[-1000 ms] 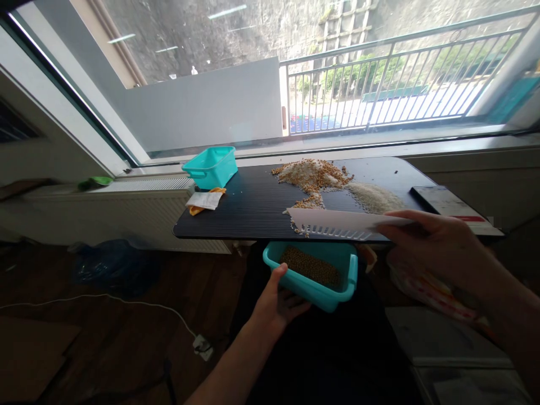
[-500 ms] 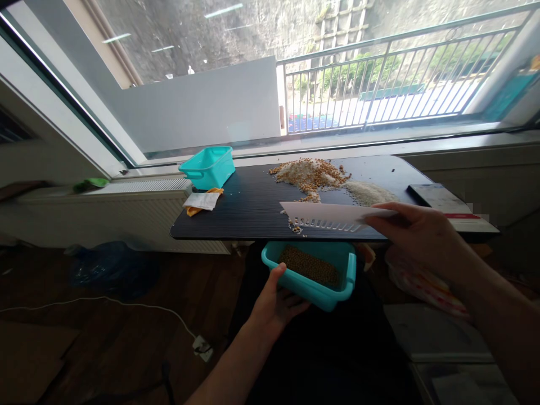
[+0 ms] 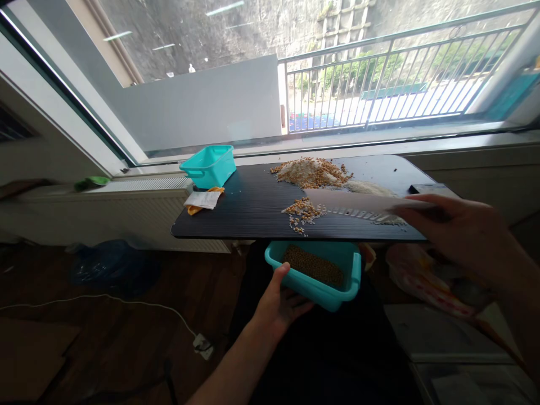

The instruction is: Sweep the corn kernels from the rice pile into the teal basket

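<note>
My left hand [image 3: 280, 298] grips the near side of a turquoise plastic basket [image 3: 329, 297], its thumb over the rim. Soybeans [image 3: 312, 264] cover the bottom of that basket, which sits just below the table's front edge. In my right hand [image 3: 455, 225] is a flat white slotted scraper [image 3: 354, 199], held by one end over the right half of the table. Left of its slotted edge lies a small patch of soybeans and white grains [image 3: 302, 211]. A larger mixed heap of beans and grains [image 3: 310, 171] lies behind it. White grains [image 3: 367, 187] are partly hidden by the scraper.
The dark table [image 3: 248, 216] stands against the window sill. Another turquoise basket [image 3: 208, 169] is at its back left, with a folded paper and orange packet [image 3: 205, 199] in front. A dark-edged box [image 3: 430, 190] lies at the right, partly covered by my right hand.
My right hand has moved the scraper to the right and away from the table's front edge. The small mixed patch shows more fully. My left hand and the basket have barely shifted.
</note>
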The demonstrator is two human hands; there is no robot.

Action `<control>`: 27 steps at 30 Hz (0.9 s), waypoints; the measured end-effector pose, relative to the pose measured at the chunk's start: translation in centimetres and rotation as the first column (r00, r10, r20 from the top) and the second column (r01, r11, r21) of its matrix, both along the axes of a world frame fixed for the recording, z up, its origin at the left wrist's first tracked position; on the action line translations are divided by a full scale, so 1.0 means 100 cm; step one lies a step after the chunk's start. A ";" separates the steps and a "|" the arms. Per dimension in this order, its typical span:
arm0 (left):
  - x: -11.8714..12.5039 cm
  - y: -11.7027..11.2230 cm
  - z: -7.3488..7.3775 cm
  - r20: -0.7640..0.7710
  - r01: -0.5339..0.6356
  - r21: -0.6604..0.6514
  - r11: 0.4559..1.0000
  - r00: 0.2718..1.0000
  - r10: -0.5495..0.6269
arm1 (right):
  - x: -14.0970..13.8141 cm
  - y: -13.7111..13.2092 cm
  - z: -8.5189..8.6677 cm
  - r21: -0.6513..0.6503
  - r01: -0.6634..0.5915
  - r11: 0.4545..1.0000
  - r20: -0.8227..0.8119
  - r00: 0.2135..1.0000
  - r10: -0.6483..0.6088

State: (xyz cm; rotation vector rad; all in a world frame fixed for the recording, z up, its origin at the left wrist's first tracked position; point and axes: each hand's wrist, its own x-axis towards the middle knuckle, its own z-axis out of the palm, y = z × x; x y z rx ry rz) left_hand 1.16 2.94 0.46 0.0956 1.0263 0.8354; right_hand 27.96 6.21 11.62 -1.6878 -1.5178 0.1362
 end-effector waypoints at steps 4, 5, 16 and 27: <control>0.013 -0.001 -0.001 0.010 0.044 0.008 0.999 0.999 -0.044 | 0.022 -0.011 0.007 -0.064 0.211 0.975 0.072 0.976 -0.207; 0.018 -0.001 -0.001 0.013 0.054 0.008 0.999 0.998 -0.054 | 0.025 -0.012 0.007 -0.080 0.238 0.968 0.091 0.969 -0.230; 0.054 0.007 0.000 0.004 0.106 0.006 0.994 0.994 -0.106 | 0.029 -0.017 0.000 -0.104 0.234 0.967 0.192 0.958 -0.211; 0.061 0.002 0.005 0.027 0.126 -0.006 0.992 0.992 -0.125 | 0.039 -0.052 -0.009 -0.133 0.230 0.964 0.126 0.969 -0.214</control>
